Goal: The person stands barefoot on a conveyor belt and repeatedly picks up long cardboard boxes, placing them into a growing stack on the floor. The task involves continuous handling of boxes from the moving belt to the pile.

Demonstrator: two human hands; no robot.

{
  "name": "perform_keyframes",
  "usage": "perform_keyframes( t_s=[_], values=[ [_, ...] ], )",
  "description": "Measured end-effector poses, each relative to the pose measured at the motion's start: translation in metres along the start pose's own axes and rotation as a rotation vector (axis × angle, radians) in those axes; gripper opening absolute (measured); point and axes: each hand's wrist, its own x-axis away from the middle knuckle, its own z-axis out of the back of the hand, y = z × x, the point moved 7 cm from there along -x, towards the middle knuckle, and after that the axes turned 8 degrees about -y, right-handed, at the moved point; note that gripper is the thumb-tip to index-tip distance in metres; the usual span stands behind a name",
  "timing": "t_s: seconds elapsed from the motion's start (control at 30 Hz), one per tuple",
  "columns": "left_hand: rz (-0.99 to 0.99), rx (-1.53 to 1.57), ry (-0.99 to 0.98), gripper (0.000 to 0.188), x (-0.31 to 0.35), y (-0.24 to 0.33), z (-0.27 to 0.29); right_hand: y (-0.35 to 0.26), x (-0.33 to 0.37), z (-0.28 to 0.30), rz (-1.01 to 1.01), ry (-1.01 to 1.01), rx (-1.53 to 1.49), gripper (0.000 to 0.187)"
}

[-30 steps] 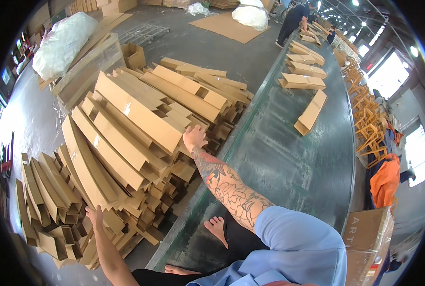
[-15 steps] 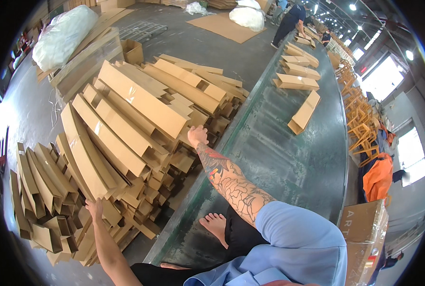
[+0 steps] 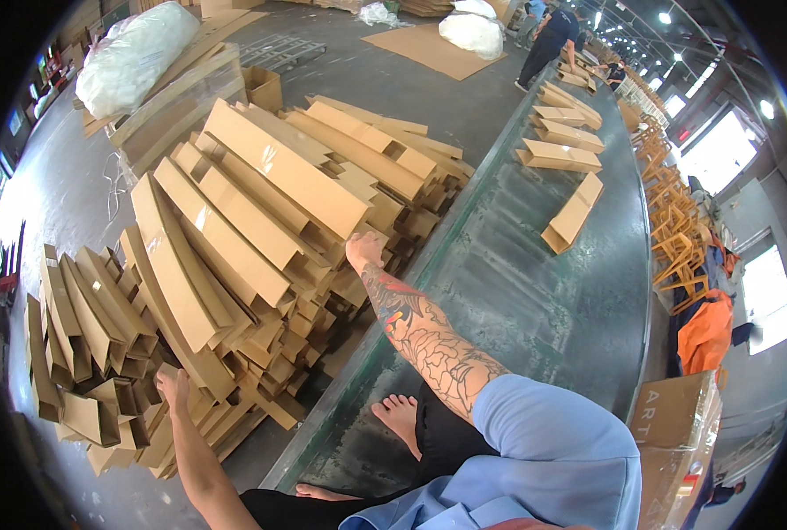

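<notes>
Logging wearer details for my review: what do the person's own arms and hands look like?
The left hand and right hand are ungloved. A tattoo covers the right forearm: dark petal-like outlines, red and yellow patches. That arm's sleeve is light blue; the left forearm shows no markings.

Cardboard channels (image 3: 283, 170) lie left of the belt (image 3: 535, 300) (some atop).

We see tan cardboard channels (image 3: 283, 168), a dark-green belt (image 3: 517, 291), our light-blue shirt (image 3: 561, 433), black trousers (image 3: 446, 433) and red-and-black floral tattoo (image 3: 411, 327).
</notes>
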Motion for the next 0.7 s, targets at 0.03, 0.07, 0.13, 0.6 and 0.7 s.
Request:
perform_keyframes(
  t_s=[0.03, 0.07, 0.13, 0.6, 0.7],
  values=[
    [0.009, 0.005, 0.001, 0.083, 0.000, -0.008, 0.007, -0.005, 0.007, -0.007, 0.010, -0.020, 0.005, 0.047],
    [0.010, -0.015, 0.004, 0.083, 0.000, -0.013, 0.013, -0.007, 0.015, -0.012, 0.001, -0.039, 0.003, 0.047],
    [0.008, -0.051, 0.002, 0.083, -0.001, -0.020, 0.020, -0.009, 0.029, -0.017, -0.019, -0.072, 0.002, 0.048],
    [-0.052, -0.018, 0.035, 0.077, -0.012, -0.059, 0.027, -0.005, 0.075, -0.029, -0.020, -0.043, 0.044, 0.049],
    [-0.037, -0.009, 0.027, 0.077, -0.007, -0.071, 0.029, -0.003, 0.088, -0.032, -0.019, -0.043, 0.054, 0.050]
  ],
)
